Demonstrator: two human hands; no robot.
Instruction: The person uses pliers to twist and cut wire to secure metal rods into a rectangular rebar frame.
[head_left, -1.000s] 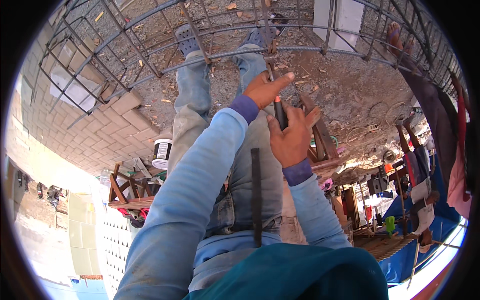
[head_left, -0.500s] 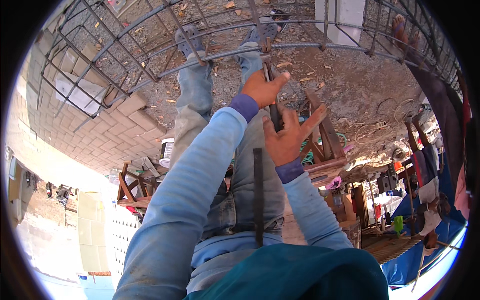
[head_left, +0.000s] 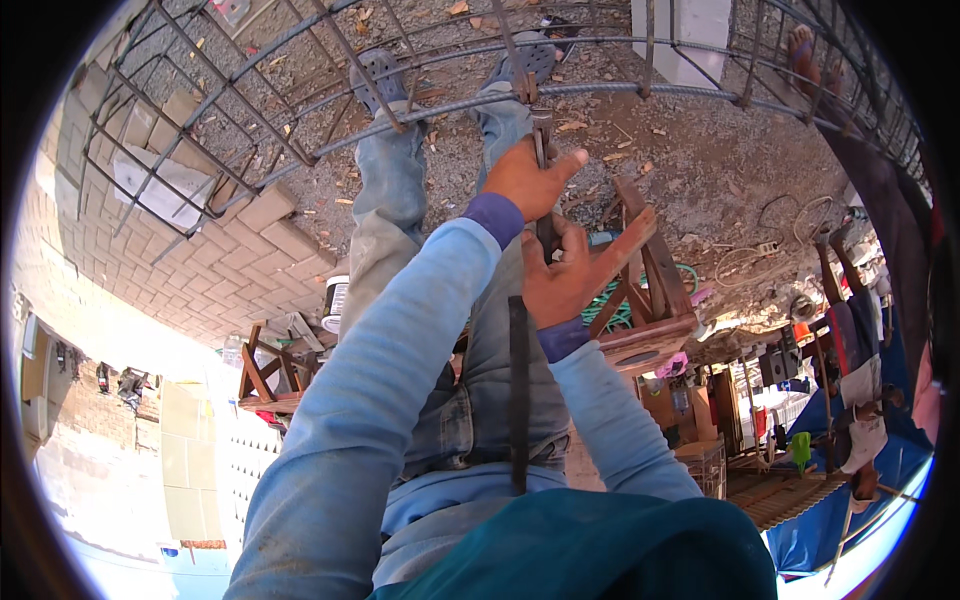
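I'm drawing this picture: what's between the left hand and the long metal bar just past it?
The metal end of the tool sits between the left hand and the bar. The head view shows it.

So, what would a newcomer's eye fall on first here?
Probably the cage of steel bars curving across the top of the view. Just below it, the left hand and right hand hold a dark hand tool, its upper end near a bar. A brown wooden stand sits to their right.
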